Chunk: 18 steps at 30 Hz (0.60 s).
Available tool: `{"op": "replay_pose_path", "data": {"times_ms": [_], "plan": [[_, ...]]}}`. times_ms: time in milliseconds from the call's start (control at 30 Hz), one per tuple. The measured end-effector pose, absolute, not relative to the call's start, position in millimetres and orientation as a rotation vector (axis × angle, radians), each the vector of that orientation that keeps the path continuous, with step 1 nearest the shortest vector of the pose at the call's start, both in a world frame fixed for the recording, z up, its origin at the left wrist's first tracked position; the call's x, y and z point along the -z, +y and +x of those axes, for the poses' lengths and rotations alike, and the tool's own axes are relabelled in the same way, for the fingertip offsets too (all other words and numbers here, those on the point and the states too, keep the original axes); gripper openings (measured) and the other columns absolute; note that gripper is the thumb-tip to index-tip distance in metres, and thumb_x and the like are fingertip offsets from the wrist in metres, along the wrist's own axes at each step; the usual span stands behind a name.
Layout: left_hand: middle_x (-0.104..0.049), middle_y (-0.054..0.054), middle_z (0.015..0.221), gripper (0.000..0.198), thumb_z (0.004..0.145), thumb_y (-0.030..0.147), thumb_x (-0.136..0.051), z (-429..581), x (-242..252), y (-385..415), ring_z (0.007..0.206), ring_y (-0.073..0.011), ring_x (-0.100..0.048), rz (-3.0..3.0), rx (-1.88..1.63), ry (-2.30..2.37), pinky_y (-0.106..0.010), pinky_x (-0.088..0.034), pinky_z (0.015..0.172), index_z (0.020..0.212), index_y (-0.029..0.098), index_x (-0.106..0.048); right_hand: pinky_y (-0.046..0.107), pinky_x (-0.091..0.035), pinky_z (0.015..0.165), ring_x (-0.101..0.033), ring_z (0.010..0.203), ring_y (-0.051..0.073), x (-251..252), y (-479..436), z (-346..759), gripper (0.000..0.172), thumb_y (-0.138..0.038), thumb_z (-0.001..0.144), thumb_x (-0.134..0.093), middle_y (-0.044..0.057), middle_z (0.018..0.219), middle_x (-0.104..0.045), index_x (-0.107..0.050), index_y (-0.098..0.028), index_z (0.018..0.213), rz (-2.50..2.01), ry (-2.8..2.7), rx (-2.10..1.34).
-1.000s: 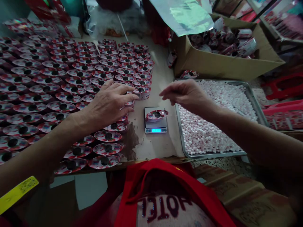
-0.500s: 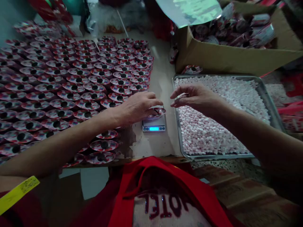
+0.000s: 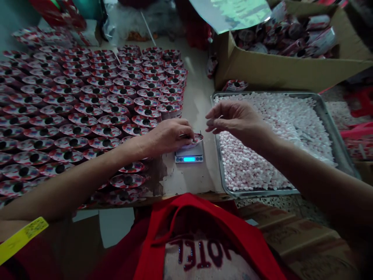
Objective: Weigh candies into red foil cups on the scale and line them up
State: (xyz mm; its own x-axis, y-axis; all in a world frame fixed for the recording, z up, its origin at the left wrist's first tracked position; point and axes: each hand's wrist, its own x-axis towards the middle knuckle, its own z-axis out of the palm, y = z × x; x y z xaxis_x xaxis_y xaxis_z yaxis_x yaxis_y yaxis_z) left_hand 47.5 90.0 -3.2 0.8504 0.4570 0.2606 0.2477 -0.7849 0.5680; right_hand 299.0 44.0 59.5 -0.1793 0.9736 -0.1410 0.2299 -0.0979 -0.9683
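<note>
My left hand [image 3: 180, 134] is closed round a red-and-white printed container [image 3: 196, 140] that stands on a small digital scale [image 3: 189, 158] with a lit blue display. Part of the container is hidden behind the fingers. To the right, my right hand [image 3: 236, 118] hovers over the left side of a metal tray [image 3: 223, 175] heaped with small white-pink pellets [image 3: 250, 163], apparently candies. Its thumb and fingers are curled together in a loose pinch near the scale. What sits between them, if anything, is too small to make out.
Rows of the same printed containers [image 3: 78, 130] with dark round openings fill the table's left side. Behind the tray stands a cardboard box [image 3: 279, 72] of loose containers, with a paper sheet [image 3: 233, 15] over its corner. One container [image 3: 236, 85] lies between box and tray.
My left hand has lowered slightly and its fingers have closed in on the container. My right hand has shifted a little left, and its thumb and fingertips are closer together.
</note>
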Motion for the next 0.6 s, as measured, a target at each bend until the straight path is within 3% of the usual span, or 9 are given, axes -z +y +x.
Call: {"op": "replay_pose_path", "data": {"times_ms": [167, 333, 500, 600], "plan": [[-0.078, -0.009, 0.114, 0.018, 0.101, 0.025, -0.069, 26.4, -14.8, 79.3, 0.103, -0.0218, -0.075, 2.475, -0.596, 0.666, -0.036, -0.059, 0.093, 0.113, 0.018, -0.080, 0.029, -0.052, 0.068, -0.065, 0.073, 0.015, -37.5, 38.5, 265.2, 0.006, -0.018, 0.084, -0.081, 0.000, 0.079, -0.074, -0.077, -0.020, 0.088, -1.283, -1.683, -1.177], [-0.080, -0.005, 0.110, 0.012, 0.101, 0.022, -0.068, -2.1, -29.3, 80.0, 0.101, -0.0193, -0.076, 2.409, -0.709, 0.880, -0.034, -0.059, 0.094, 0.106, 0.020, -0.079, 0.031, -0.051, 0.076, -0.066, 0.083, 0.017, -24.3, 39.3, 259.8, 0.001, -0.020, 0.088, -0.080, 0.002, 0.089, -0.078, -0.079, -0.021, 0.089, -1.278, -1.869, -0.842], [-0.081, -0.002, 0.101, 0.009, 0.100, 0.017, -0.069, -14.5, -28.9, 99.1, 0.095, -0.0164, -0.078, 2.470, -0.885, 0.801, -0.026, -0.060, 0.087, 0.099, 0.021, -0.078, 0.033, -0.054, 0.077, -0.071, 0.086, 0.021, -20.0, 90.4, 293.8, 0.015, -0.023, 0.100, -0.064, 0.007, 0.098, -0.079, -0.077, -0.020, 0.106, -1.405, -1.940, -0.560], [-0.081, -0.003, 0.104, 0.012, 0.102, 0.015, -0.067, -10.8, -36.4, 107.1, 0.097, -0.0167, -0.077, 2.571, -1.011, 0.746, -0.027, -0.060, 0.088, 0.099, 0.020, -0.077, 0.040, -0.054, 0.100, -0.070, 0.113, 0.029, -16.6, 140.9, 305.7, 0.038, -0.024, 0.100, -0.064, 0.018, 0.126, -0.074, -0.068, -0.012, 0.135, -1.656, -2.166, -0.226]]}}
